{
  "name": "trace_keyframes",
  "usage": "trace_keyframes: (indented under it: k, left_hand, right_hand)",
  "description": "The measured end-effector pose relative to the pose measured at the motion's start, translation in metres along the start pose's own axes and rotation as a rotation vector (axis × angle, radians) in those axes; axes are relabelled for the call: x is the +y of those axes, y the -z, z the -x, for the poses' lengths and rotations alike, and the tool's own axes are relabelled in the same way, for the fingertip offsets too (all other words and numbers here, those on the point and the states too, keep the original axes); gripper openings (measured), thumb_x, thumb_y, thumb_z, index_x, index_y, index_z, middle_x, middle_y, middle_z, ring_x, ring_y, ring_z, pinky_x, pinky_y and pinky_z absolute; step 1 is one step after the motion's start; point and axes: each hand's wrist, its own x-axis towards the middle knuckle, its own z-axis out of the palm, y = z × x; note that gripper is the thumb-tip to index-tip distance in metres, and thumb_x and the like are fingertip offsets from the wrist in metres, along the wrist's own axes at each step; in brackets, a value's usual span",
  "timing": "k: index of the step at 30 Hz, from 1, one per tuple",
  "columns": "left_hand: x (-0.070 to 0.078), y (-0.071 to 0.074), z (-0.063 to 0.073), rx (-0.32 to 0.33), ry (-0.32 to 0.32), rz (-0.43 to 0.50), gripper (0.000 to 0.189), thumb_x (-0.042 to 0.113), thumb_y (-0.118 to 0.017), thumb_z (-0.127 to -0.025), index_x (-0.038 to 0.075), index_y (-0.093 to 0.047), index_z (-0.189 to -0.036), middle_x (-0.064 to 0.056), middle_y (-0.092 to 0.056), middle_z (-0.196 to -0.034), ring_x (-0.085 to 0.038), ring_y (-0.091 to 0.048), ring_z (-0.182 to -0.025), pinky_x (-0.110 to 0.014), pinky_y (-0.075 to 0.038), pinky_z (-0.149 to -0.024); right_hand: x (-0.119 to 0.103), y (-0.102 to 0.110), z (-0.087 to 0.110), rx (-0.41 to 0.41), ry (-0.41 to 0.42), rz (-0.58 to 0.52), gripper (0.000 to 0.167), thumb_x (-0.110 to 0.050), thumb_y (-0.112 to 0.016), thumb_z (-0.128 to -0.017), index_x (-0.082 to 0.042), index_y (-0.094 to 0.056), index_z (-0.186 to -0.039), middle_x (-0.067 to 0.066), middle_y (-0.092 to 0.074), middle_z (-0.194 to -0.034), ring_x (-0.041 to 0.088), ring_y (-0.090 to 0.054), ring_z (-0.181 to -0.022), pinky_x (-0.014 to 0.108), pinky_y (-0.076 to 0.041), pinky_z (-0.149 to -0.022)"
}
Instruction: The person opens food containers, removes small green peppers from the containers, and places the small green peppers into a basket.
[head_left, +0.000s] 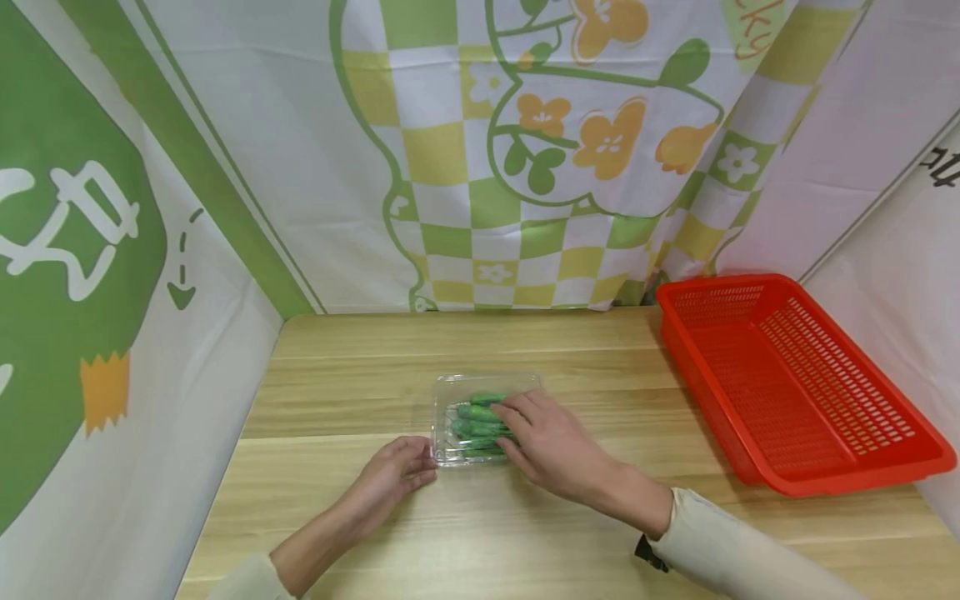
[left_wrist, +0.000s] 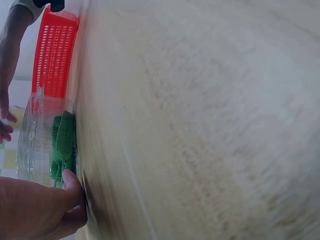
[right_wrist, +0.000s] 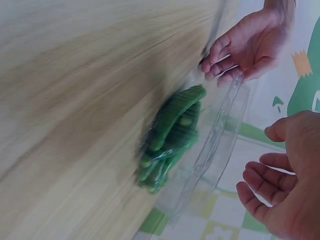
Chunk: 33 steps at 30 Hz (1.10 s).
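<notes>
A clear plastic box (head_left: 444, 392) lies on the wooden table with several green, elongated vegetables (head_left: 480, 427) inside that look like small cucumbers. Its transparent lid (right_wrist: 215, 135) stretches over them in the right wrist view. At the near left corner, my left hand (head_left: 393, 471) holds the box, thumb on one side and bent fingers around the edge. Over the right part of the box hovers my right hand (head_left: 555, 442), its fingers loosely bent and holding nothing. In the right wrist view, a gap separates that hand's fingers (right_wrist: 265, 182) from the lid.
A red perforated plastic basket (head_left: 735, 400) stands on the right side of the table (head_left: 330, 358). Behind the table hangs a patterned cloth curtain (head_left: 450, 208), and printed cloth walls flank both sides.
</notes>
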Motion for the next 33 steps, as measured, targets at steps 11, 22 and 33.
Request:
trace_keyframes:
  k: [11,22,33]
  left_hand:
    - [-0.001,0.003,0.007,-0.08,0.037,-0.001,0.033,0.017,-0.039,-0.114,-0.01,-0.047,-0.131,-0.014,-0.061,-0.122,-0.022,-0.063,-0.111,-0.037,-0.057,-0.11]
    - [-0.004,0.003,0.005,-0.162,0.075,0.002,0.037,0.021,-0.044,-0.115,-0.011,-0.055,-0.127,-0.01,-0.069,-0.111,-0.017,-0.069,-0.102,-0.031,-0.062,-0.1]
    - [-0.005,0.002,0.007,-0.149,0.064,0.032,0.027,0.015,-0.045,-0.114,-0.007,-0.059,-0.122,-0.009,-0.069,-0.113,-0.018,-0.07,-0.104,-0.031,-0.061,-0.102]
  right_hand:
    - [-0.018,-0.004,-0.026,-0.069,0.158,0.073,0.032,-0.025,-0.071,-0.101,-0.01,-0.073,-0.129,0.0,-0.072,-0.122,0.018,-0.066,-0.118,0.033,-0.058,-0.103]
    - [-0.028,-0.015,-0.044,-0.131,0.251,0.074,0.015,-0.024,-0.072,-0.101,-0.018,-0.077,-0.113,-0.007,-0.067,-0.101,0.01,-0.06,-0.094,0.023,-0.053,-0.081]
    - [-0.035,-0.031,-0.052,-0.12,0.3,0.058,0.009,-0.025,-0.074,-0.099,-0.019,-0.076,-0.092,-0.009,-0.06,-0.086,0.007,-0.052,-0.08,0.017,-0.046,-0.069]
